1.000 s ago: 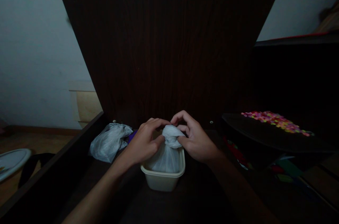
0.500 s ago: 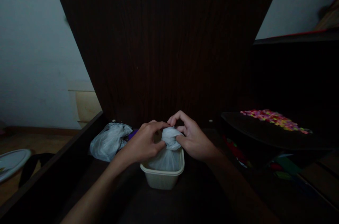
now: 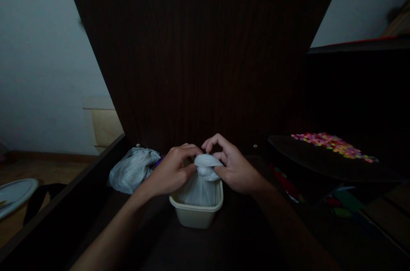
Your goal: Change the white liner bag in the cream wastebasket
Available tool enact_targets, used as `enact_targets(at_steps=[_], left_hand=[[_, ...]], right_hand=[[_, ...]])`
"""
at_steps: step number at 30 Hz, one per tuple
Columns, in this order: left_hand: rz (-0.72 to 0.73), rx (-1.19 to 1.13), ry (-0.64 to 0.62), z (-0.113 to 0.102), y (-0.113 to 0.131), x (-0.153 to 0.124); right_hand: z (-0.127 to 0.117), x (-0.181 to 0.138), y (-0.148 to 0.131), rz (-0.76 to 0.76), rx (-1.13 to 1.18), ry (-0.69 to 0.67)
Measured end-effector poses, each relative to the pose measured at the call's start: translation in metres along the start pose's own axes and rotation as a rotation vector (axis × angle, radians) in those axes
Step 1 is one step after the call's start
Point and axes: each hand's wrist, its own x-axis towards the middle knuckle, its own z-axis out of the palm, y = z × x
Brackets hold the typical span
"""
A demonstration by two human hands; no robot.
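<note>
A small cream plastic basket (image 3: 195, 215) stands on a dark surface in front of me. A white plastic bag (image 3: 200, 187) sits in it, its bunched top rising above the rim. My left hand (image 3: 169, 173) pinches the bag's top from the left. My right hand (image 3: 233, 168) grips the same bunched top from the right, fingers curled over it. Both hands are closed on the bag.
A second crumpled plastic bag (image 3: 131, 169) lies to the left, against a raised dark edge (image 3: 64, 202). A dark wooden panel (image 3: 205, 57) stands right behind. At the right a dark tray (image 3: 320, 160) carries a heap of small coloured pieces (image 3: 333, 143). A pale round object (image 3: 14, 194) lies on the floor, far left.
The hands keep working the bag's top with small finger shifts. The basket and bag stay in place.
</note>
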Motion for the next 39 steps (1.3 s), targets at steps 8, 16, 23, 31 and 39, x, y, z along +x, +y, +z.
enact_targets(at_steps=[8,16,23,31,39], left_hand=[[0.014,-0.132,0.03,-0.004,-0.006,0.002],[0.026,-0.135,0.044,0.0,-0.01,0.003],[-0.018,-0.195,0.111,0.002,-0.015,0.003],[-0.053,-0.175,0.138,0.0,-0.012,0.004],[-0.041,-0.092,0.154,-0.002,-0.007,0.002]], right_hand=[[-0.005,0.002,0.004,-0.076,-0.447,0.23],[-0.003,0.0,-0.001,0.056,-0.171,0.074],[-0.01,0.001,0.004,-0.04,-0.32,0.172],[-0.01,0.002,-0.004,0.032,-0.299,0.154],[-0.015,0.004,0.002,0.0,-0.378,0.12]])
